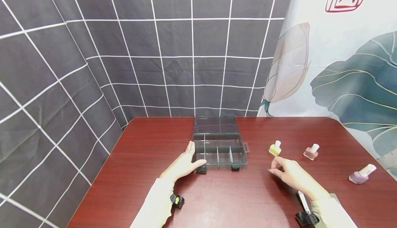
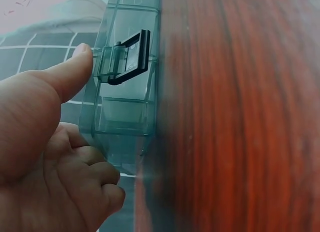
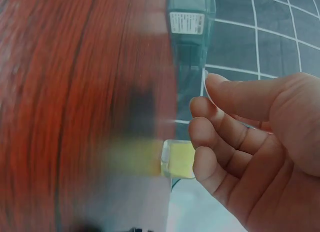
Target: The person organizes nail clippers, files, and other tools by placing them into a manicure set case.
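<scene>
A dark gray cloth (image 1: 173, 69) with white grid lines hangs behind the far edge, meeting a pale leaf-printed cloth (image 1: 344, 83) toward the right. Before them lies the red-brown wood-grain surface (image 1: 149, 135). The clear gray divided box (image 1: 221, 142) sits near the middle of its far edge; its lid (image 1: 216, 124) is thrown back toward that edge.

Of the hands, the left hand (image 1: 183, 164) rests at the box's near left corner, thumb spread at the front and fingers against the left side. The right hand (image 1: 286, 171) is between the box and the right edge, partly open, fingers loosely bent and thumb close to them, with nothing visibly held.

The purple bottle (image 1: 358, 177) lies tilted near the right edge. The pink bottle (image 1: 310, 154) is farther in, and the yellow bottle (image 1: 274, 149) is nearest the box, just beyond the right hand's fingers; whether they touch cannot be told. A nail clipper (image 1: 304, 202) lies beside the right wrist, partly hidden. Smallest are two black latches (image 1: 235, 166) on the box's near side.
</scene>
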### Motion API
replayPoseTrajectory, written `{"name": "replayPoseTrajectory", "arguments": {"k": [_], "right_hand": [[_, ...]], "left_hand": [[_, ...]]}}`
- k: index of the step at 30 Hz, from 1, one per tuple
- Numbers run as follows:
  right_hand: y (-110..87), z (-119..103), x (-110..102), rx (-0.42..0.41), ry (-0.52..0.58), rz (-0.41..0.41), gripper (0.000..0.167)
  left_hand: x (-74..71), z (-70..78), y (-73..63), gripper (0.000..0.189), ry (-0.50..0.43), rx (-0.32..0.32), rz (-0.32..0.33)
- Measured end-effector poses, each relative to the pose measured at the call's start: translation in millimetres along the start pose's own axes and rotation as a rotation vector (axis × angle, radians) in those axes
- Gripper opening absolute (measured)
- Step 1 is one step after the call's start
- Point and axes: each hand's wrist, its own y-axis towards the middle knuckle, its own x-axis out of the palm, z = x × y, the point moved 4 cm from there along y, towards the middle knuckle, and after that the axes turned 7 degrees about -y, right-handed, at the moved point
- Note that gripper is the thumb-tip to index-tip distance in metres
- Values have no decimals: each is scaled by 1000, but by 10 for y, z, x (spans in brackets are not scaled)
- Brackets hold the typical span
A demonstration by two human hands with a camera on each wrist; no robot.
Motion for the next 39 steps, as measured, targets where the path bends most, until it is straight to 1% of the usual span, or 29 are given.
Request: {"name": "replayPoseTrajectory", "arguments": {"k": [7,10,13,18,24,27,29,32,39], "right_hand": [[50,-34,53,14,-11,9,27],[84,-82,46,34,-14,0,25],[124,-146,34,34,-3,-2,24],[214,-239,37,-22,24,44,25],[317,-335,82,-93,100,71,26],[356,-377,106,-121,129,76,26],[381,-406,114,-114,135,66,25],[423,-450,121,-82,126,50,24],[517,-554,136,-58,96,43,21]], "left_hand": [[-1,-16,-4,90,-13,-11,-19],[-4,-22,0,91,0,-9,-20],[-12,-30,2,92,7,-17,-17],[-25,-20,10,89,11,-24,-28],[-22,-2,13,88,25,-23,-42],[-18,7,20,89,13,-20,-43],[-16,10,24,89,6,-19,-43],[-17,15,24,89,3,-20,-42],[-13,37,17,87,42,-31,-55]]}}
